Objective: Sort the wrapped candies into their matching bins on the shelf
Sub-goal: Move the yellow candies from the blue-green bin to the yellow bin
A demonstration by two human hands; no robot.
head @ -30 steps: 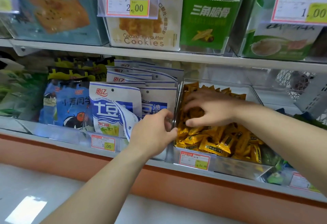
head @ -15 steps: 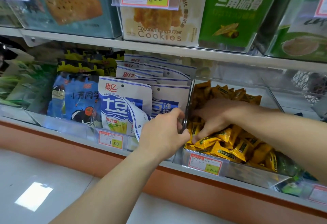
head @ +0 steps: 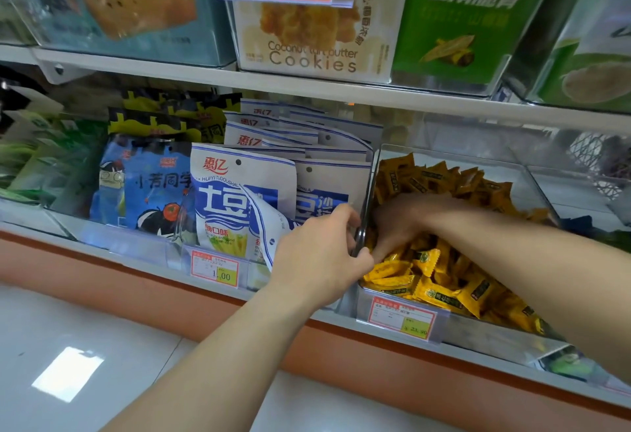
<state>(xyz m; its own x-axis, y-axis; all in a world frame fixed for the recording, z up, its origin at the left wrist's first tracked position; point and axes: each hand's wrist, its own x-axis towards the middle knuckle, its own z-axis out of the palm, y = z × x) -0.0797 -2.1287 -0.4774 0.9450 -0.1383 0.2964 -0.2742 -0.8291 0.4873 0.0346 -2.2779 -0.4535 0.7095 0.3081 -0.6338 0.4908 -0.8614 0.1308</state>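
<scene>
A clear plastic bin (head: 536, 175) on the lower shelf holds a heap of yellow wrapped candies (head: 440, 281). My left hand (head: 321, 257) grips the bin's left wall near its front corner, thumb and fingers closed over the edge. My right hand (head: 406, 223) reaches inside the bin, palm down, with its fingers pushed into the candies by that same wall. I cannot tell whether its fingers hold a candy. A red and yellow price tag (head: 403, 319) hangs on the bin's front.
White and blue snack bags (head: 239, 199) stand in the compartment just left of the bin, and blue cartoon bags (head: 153, 189) further left. The shelf above carries a cookie box (head: 314, 38) and a green box (head: 467, 14). An orange ledge (head: 205, 298) runs below the shelf.
My right hand has slid from the middle of the bin toward its front left corner, close to my left hand. The left hand keeps its grip on the bin wall.
</scene>
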